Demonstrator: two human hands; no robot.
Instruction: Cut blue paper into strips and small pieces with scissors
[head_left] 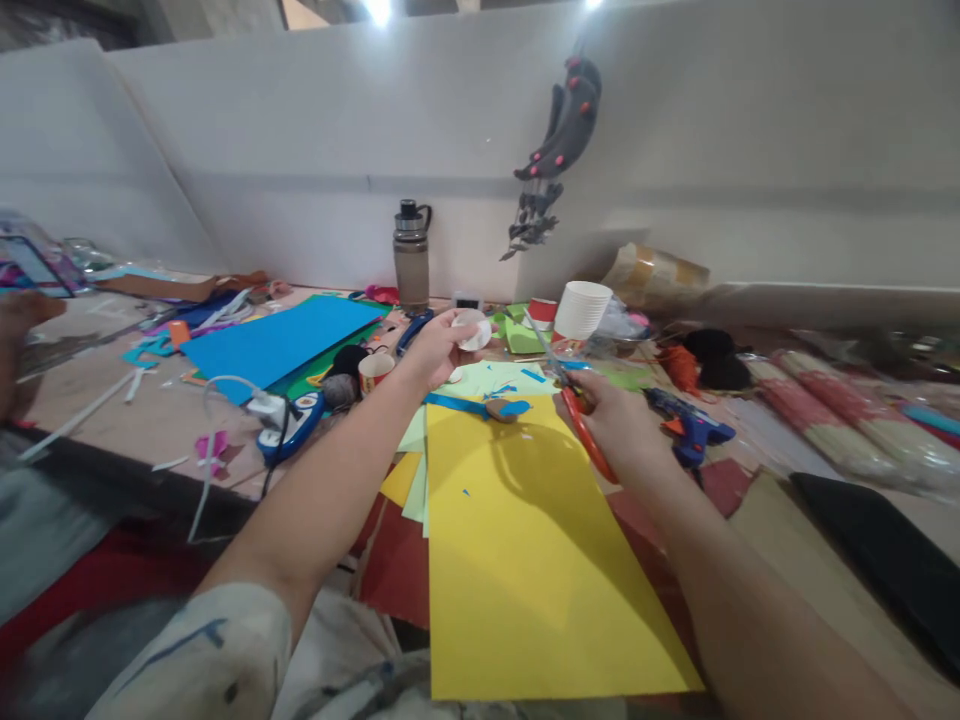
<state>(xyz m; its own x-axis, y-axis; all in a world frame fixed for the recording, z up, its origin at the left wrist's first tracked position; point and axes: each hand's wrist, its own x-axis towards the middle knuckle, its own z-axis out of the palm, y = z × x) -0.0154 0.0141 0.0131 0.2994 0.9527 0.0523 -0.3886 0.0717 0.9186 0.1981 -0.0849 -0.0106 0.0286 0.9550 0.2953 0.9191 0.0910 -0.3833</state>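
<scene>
My left hand (444, 350) is closed on a small white paper disc (472, 331), held up above the far end of the yellow sheet (540, 570). In my right hand (611, 405) are red-handled scissors (579, 420), their blades pointing up and to the left, apart from the disc. Between and below the hands lies a round brown piece (501, 411) with blue paper on it and a blue strip (456, 403) at its left. Small blue scraps (501, 391) are scattered over pale green paper (469, 378) just behind it.
A water bottle (412, 260) and a stack of white paper cups (582, 310) stand at the back. Blue sheets (281, 340) and a power strip (291, 428) lie left. A blue glue gun (696, 428) and a black tablet-like slab (885, 560) lie right. Another person's hand (30, 310) shows far left.
</scene>
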